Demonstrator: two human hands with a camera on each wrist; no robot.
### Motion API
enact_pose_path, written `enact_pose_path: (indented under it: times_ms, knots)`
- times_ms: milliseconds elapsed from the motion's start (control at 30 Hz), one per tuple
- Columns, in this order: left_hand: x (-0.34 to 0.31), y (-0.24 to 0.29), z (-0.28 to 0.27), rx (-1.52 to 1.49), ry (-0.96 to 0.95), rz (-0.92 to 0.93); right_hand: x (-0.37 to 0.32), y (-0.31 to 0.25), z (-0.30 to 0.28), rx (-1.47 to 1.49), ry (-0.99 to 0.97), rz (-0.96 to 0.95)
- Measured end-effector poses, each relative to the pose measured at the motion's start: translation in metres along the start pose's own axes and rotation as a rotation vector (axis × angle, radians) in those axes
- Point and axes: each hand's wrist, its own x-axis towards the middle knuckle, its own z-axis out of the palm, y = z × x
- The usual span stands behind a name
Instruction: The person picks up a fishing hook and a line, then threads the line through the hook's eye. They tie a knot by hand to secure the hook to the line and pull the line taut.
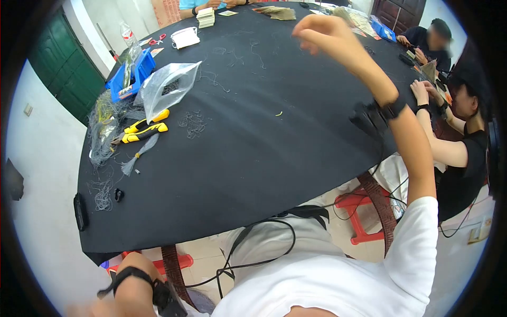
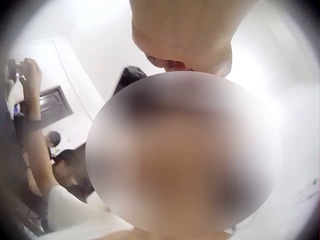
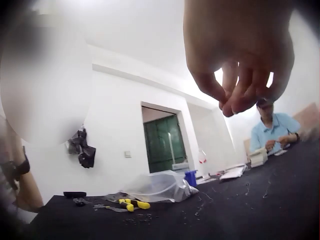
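Raised over the far right part of the black-covered table [image 1: 237,158], my right hand [image 1: 327,34] has bent fingers. In the right wrist view the thumb and fingertips of this right hand [image 3: 240,65] come close together, and whether something thin lies between them cannot be made out. My left hand [image 1: 97,307] is blurred at the bottom left of the head view, off the table. The left wrist view has the left hand [image 2: 182,37] at the top, its fingers mostly hidden, beside a blurred-out area.
Yellow-black pliers [image 1: 142,132], a clear plastic bag [image 1: 171,87], a blue bin [image 1: 138,76] and tangled grey thread [image 1: 193,124] lie on the table's left side. A white pouch [image 1: 185,38] and a stack of cards [image 1: 206,17] lie farther back. Other people sit at the far edge and right.
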Motion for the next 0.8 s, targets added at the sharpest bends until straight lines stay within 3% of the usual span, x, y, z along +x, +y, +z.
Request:
enact_pose_path:
  times_ms: [133,200,233,333,500,633,800]
  knots:
    - [0.012,-0.057,-0.051,0.051,0.273,-0.116,0.043,0.05,0.026,-0.113,-0.22,0.33]
    - [0.029,-0.093,-0.064,0.392,0.326,-0.475,0.056,0.083,0.047,-0.19,-0.232,0.412]
    - [0.031,-0.112,-0.074,0.402,0.33,-0.557,0.061,0.095,0.057,-0.226,-0.235,0.441]
    - [0.015,-0.157,-0.098,0.329,0.202,-0.806,0.073,0.107,0.076,-0.307,-0.25,0.516]
    - [-0.014,-0.187,-0.118,-0.046,0.244,-1.082,0.079,0.112,0.066,-0.331,-0.364,0.457]
    - [-0.017,-0.191,-0.12,-0.048,0.242,-1.085,0.066,0.136,0.021,-0.347,-0.373,0.406]
    - [-0.021,-0.189,-0.116,-0.051,0.284,-1.035,0.031,0.103,-0.008,-0.373,-0.469,0.326]
